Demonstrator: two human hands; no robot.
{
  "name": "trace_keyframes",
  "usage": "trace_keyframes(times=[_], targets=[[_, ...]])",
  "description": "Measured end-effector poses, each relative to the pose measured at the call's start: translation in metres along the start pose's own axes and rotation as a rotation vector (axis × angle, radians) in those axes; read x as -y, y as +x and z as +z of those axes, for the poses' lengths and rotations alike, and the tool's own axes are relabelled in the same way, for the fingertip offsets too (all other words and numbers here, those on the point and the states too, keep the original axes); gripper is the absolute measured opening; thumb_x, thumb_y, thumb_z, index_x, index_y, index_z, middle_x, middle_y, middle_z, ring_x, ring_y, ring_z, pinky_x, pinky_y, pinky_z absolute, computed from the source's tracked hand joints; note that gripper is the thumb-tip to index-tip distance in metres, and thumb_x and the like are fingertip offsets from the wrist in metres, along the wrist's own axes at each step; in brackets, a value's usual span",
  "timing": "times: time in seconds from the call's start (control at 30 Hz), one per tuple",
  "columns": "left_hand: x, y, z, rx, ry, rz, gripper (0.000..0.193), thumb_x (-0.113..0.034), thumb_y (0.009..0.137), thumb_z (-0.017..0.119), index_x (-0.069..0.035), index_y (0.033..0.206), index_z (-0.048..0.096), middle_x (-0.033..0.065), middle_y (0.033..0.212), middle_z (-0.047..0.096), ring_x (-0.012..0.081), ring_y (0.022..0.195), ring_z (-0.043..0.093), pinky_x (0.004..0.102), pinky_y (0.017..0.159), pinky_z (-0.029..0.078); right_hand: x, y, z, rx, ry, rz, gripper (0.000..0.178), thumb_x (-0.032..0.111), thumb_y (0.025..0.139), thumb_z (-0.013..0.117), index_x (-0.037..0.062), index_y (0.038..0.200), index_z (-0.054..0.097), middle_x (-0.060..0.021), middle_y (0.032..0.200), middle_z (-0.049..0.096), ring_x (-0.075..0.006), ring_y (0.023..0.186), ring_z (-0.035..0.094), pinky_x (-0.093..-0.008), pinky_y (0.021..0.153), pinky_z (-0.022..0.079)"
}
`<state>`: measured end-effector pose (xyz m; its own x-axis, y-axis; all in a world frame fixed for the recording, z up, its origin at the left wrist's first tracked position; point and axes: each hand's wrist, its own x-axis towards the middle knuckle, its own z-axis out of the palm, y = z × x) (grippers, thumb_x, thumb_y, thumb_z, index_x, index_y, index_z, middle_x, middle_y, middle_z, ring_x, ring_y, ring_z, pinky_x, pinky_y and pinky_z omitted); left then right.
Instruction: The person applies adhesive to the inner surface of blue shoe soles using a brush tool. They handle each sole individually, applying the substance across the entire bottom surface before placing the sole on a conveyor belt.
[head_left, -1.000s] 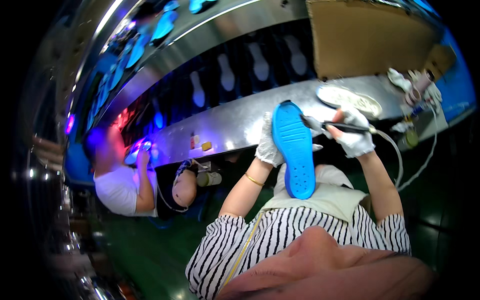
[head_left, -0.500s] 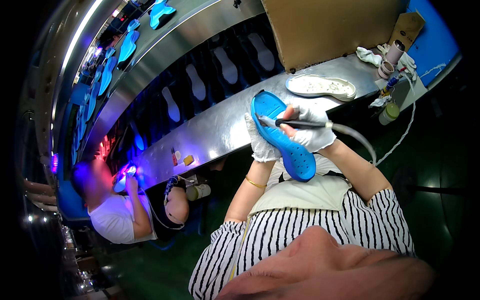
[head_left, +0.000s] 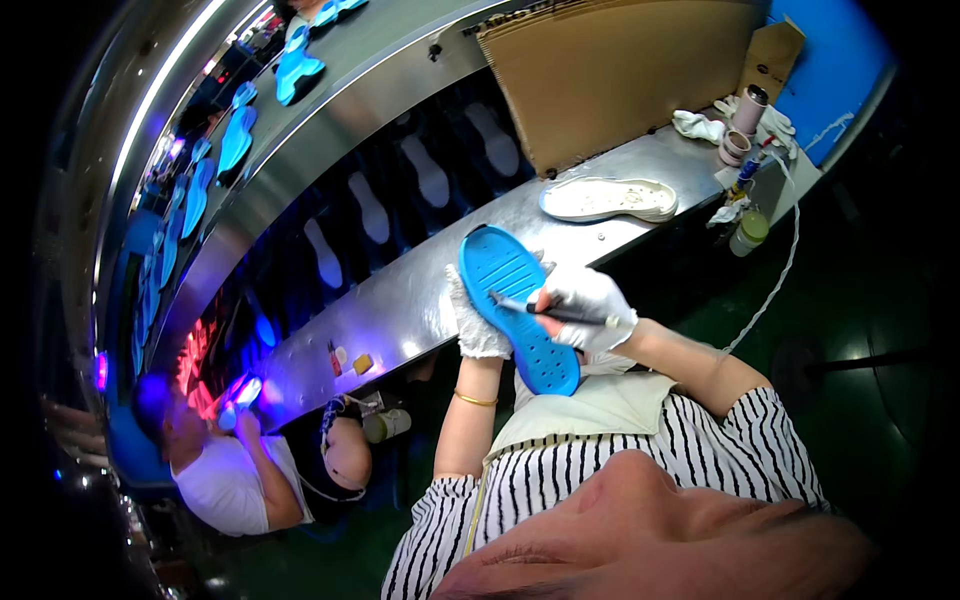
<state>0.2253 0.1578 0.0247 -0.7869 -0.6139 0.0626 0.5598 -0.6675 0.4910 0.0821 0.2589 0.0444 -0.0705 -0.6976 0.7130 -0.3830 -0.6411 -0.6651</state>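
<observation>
Head view: blue sole (head_left: pixel 515 300) against left hand (head_left: pixel 472 322).

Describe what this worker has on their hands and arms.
Both hands wear white knit gloves: left hand, right hand. A thin gold bangle circles the left wrist. The forearms are bare. Short sleeves of a black-and-white striped shirt cover the upper arms, under a pale apron bib.
</observation>
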Motion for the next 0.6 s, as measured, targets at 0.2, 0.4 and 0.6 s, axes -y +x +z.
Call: trace_keyframes(times=[0.2, 0.4, 0.6], targets=[[0.014, -0.015, -0.007, -0.047, 0.145, -0.083, 0.091, -0.076, 0.08, 0.03, -0.004, 0.136, 0.034, 0.0196, 0.131, 0.045, 0.0331, 0.115, 0.049, 0.0458, 0.098, 0.042, -0.002, -0.024, -0.011, 0.09, 0.308, 0.353, 0.016, 0.002, 0.071, 0.071, 0.0042, 0.079, 0.057, -0.0077, 0.08, 0.064, -0.0134, 0.071, 0.06, -0.0257, 0.064, 0.049], [0.036, -0.027, -0.024, -0.145, 0.4, -0.236, 0.082, -0.068, 0.083, 0.033, -0.006, 0.136, 0.033, 0.0121, 0.128, 0.048, 0.0232, 0.113, 0.051, 0.0382, 0.096, 0.044, -0.008, -0.035, -0.026, 0.001, 0.174, 0.373, 0.014, 0.003, 0.072, 0.071, 0.0031, 0.076, 0.057, -0.009, 0.078, 0.064, -0.0146, 0.069, 0.061, -0.0273, 0.065, 0.05], [0.028, 0.007, -0.001, -0.113, 0.312, -0.05, 0.096, -0.077, 0.076, 0.033, -0.005, 0.138, 0.028, 0.0165, 0.13, 0.047, 0.0297, 0.115, 0.05, 0.0417, 0.098, 0.042, -0.009, -0.018, -0.032, -0.01, 0.467, 0.531, 0.01, 0.001, 0.076, 0.067, 0.0015, 0.08, 0.058, -0.008, 0.078, 0.063, -0.0107, 0.068, 0.06, -0.0252, 0.061, 0.049]])
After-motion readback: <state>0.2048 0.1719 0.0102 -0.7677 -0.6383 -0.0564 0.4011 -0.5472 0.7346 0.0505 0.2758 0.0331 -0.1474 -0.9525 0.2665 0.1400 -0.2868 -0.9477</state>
